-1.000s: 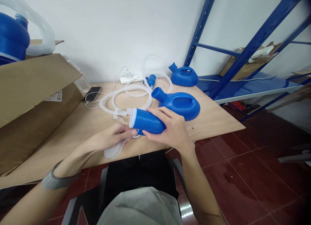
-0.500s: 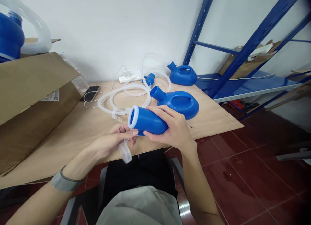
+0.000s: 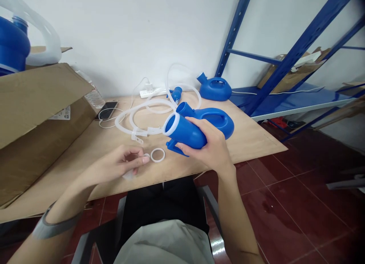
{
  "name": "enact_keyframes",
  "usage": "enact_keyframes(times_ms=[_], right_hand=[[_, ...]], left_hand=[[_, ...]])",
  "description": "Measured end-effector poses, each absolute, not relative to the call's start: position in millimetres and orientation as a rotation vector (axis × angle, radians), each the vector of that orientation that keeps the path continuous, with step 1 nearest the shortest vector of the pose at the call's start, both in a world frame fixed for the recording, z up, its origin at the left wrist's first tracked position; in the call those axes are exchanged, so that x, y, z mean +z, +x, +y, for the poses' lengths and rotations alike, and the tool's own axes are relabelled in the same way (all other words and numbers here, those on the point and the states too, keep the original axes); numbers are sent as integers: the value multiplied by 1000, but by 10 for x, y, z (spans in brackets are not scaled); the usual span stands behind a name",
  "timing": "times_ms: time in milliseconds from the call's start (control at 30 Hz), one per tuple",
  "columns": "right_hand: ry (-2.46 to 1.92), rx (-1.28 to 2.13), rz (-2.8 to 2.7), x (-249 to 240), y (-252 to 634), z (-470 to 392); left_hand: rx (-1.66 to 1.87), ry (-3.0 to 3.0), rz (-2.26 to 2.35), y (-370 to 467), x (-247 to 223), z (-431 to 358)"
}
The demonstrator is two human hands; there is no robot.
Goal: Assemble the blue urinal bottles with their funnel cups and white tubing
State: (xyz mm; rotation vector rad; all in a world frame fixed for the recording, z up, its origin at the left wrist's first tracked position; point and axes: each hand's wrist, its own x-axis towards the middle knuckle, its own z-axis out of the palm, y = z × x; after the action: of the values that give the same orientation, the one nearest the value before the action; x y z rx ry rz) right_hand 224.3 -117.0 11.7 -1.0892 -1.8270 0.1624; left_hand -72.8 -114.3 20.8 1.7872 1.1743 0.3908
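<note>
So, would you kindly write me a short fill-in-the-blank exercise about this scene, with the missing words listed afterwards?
1. The person's right hand holds a hollow, white-rimmed plastic cylinder whose body is coloured ____.
2. In the picture, the thin white plastic ring on the flat tan tabletop lies just to the ____ of the person's left hand.
3. Beside the open brown cardboard box lies a dark, rectangular ____.

Missing words: blue; right; phone.

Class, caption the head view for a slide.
Right hand holding a white-rimmed blue part, left hand beside a white ring.
</note>
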Motion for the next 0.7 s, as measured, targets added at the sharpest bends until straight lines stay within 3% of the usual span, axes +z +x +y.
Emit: enact_keyframes(times_ms=[167,333,467,700], right_hand=[[-1213,363,-1887,40,2226,-1069],[-1339,467,-1946,-12,2185,-1009],[-1329,489,-1996,-40,2196,-987],[-1186,407,-2106,4,2086,-1059]], left_hand=[[378,1751,1440,-1026,-126,-827],[476,2174,1504,-1026,-342,-727],[593,2499,1593,-885,-218,-926],[966,2052,1317,-392,224,-1251]])
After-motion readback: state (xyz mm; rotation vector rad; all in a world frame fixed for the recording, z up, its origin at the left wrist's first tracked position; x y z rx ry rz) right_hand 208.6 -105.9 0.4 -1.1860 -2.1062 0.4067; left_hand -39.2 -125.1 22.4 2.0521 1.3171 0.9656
